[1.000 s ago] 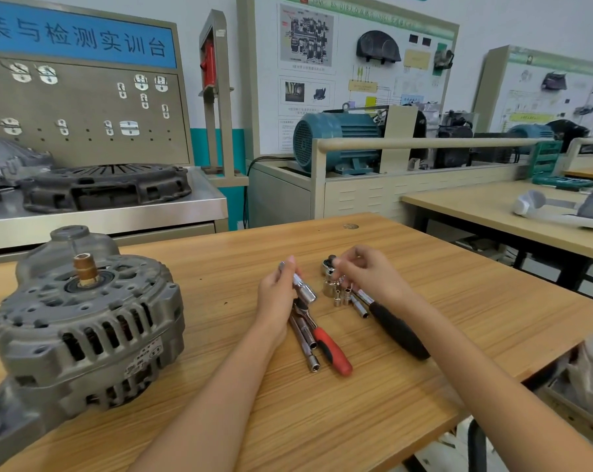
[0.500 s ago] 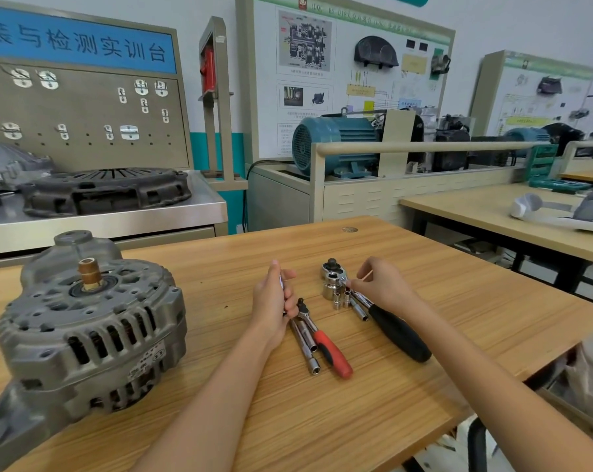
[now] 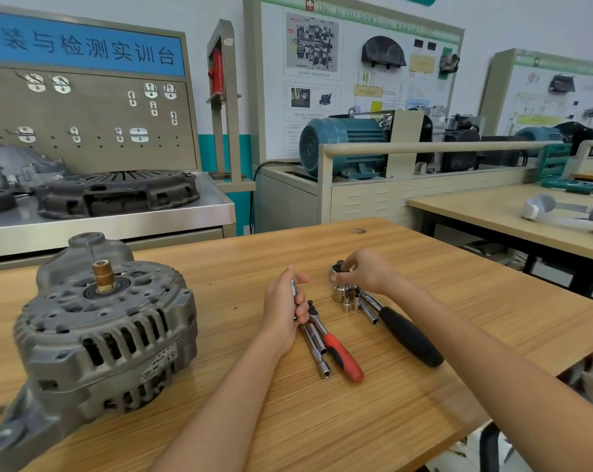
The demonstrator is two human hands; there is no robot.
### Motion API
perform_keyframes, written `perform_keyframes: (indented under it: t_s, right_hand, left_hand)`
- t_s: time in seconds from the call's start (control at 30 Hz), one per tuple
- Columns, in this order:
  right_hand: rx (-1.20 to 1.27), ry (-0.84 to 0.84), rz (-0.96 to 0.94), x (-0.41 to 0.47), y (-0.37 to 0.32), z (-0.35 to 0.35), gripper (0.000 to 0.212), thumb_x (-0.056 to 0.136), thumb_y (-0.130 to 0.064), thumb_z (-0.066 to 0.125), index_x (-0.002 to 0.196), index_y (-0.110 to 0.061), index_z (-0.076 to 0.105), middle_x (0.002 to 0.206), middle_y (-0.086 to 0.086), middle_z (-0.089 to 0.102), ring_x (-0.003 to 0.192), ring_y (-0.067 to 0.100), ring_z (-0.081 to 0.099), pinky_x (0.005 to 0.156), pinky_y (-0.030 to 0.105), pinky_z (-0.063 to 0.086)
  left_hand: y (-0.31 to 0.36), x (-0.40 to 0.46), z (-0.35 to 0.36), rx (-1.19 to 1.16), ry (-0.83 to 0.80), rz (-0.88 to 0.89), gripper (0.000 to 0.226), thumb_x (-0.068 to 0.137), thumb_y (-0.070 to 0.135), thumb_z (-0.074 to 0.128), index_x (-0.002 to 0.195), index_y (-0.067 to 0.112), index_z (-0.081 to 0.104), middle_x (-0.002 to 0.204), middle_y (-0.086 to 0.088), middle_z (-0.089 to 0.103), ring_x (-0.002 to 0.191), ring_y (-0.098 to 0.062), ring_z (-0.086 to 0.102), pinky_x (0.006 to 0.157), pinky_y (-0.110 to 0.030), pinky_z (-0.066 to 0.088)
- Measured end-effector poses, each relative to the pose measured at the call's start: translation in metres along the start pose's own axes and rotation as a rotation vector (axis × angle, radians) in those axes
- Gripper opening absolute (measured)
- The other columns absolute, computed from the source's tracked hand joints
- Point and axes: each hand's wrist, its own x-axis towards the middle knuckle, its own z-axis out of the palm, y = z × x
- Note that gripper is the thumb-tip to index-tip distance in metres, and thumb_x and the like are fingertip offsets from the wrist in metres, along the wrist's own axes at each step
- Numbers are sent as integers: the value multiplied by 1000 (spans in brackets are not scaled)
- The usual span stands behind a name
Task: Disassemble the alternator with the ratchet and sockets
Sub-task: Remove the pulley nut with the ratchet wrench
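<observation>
Head view: alternator (image 3: pixel 97 338) left of ratchets (image 3: pixel 342 352).

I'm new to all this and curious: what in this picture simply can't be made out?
- Tool in the left hand: head view, mostly hidden by the fingers gripping it.
- Large socket: its top is covered by the right hand.
- Alternator: its mounting lug is cut by the left edge; its label is unreadable.
</observation>
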Motion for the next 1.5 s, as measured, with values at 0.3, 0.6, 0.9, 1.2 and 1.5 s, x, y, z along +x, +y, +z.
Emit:
perform_keyframes:
  t_s: [0.3,0.6,0.9,1.2,1.5]
  right_hand:
    - [-142,-29,-29,4,-14,-1,26,91,-34,59,76,-14,55,72,1,58,66,12,55,59,23,44]
    - [1183,-204,208,-26,-46,-14,32,102,-31,38,94,-4,52,73,11,65,58,16,63,48,19,51]
    - [1471,-415,312,-53,-70,10,40,103,-36,29,87,-4,47,61,7,58,36,9,43,30,16,30]
    - [1089,-604,-69,-110,-103,19,7,93,-21,56,90,-15,57,77,0,55,60,7,40,52,16,32]
    - [87,-255,-720,-161,-156,35,10,89,-20,62,94,-15,55,86,-5,56,81,13,53,58,11,37]
  left_hand:
    - [-4,3,-1,-10,2,17,25,101,28,40,93,9,53,45,5,39,34,-7,32,34,-18,24]
    - [-7,-10,-5,237,64,296,15,102,26,43,100,25,58,56,7,52,42,-5,44,40,-19,36]
    - [11,-57,-38,490,59,423,16,100,26,48,94,33,61,61,6,46,54,-11,42,52,-26,34]
    - [37,-138,-98,881,12,417,25,98,24,51,90,3,60,60,2,49,53,-11,43,61,-30,37]
    - [65,-197,-158,1458,6,667,32,98,32,49,128,26,57,117,9,64,99,-4,57,86,-26,47]
